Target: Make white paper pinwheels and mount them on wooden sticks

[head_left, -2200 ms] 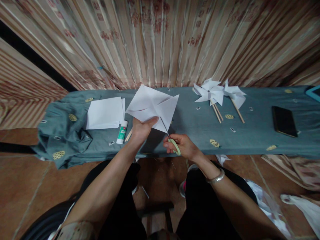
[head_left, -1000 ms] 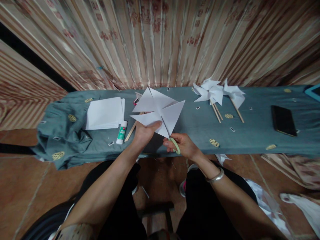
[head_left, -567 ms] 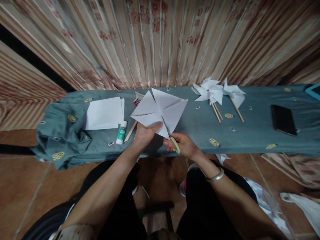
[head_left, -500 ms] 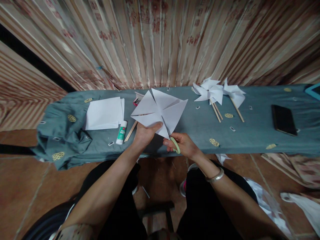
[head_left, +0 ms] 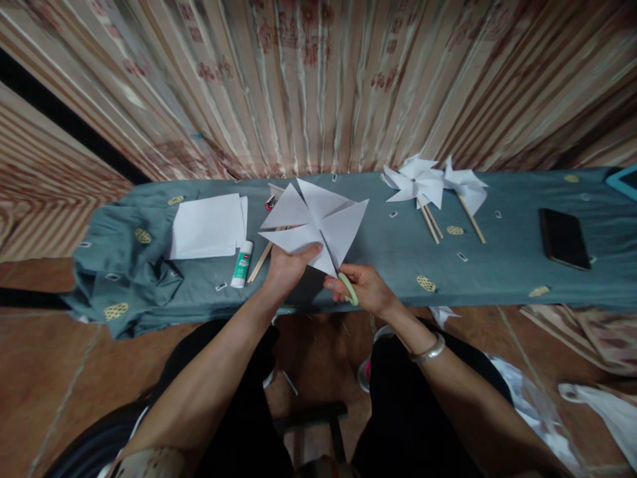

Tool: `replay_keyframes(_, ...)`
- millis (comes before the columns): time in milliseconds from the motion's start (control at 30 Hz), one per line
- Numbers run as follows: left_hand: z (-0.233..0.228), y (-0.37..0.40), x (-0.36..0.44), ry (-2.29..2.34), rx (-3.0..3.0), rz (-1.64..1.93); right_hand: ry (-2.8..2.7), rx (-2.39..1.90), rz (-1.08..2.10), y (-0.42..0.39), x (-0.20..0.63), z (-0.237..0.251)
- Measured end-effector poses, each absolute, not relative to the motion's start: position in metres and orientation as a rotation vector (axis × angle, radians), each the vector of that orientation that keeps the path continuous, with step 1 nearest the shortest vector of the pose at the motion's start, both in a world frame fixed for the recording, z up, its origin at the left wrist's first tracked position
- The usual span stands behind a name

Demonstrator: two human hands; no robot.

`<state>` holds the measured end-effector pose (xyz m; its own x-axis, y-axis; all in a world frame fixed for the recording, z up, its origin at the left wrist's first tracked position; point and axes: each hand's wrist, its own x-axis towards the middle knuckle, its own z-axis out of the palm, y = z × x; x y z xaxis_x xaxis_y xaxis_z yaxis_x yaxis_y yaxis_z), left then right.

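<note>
Above the worktop (head_left: 388, 265), I see left fingers (head_left: 310, 251) holding the cut white paper (head_left: 344, 229), most tips hidden beneath it. Right fingers (head_left: 334, 285) hold green scissors (head_left: 350, 288); I can't tell how wide they part.

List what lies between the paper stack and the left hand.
The head view shows a green-and-white glue stick beside the paper stack, then, nearer the left hand, wooden sticks, partly hidden.

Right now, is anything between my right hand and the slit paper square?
Only the light-green-handled scissors in your right hand, reaching the near slit of the paper square. Nothing else visible stands between them.
</note>
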<state>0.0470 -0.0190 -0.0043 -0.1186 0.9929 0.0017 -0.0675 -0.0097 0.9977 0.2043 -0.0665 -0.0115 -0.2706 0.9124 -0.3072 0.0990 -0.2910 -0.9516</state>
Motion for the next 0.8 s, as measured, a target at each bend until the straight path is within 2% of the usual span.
replay_keyframes(800, -0.0073, -0.0158, 0.0479, 1.237, 1.122, 1.337, -1.245, -1.356, 1.718, -0.0674, 0.2078, -0.0134)
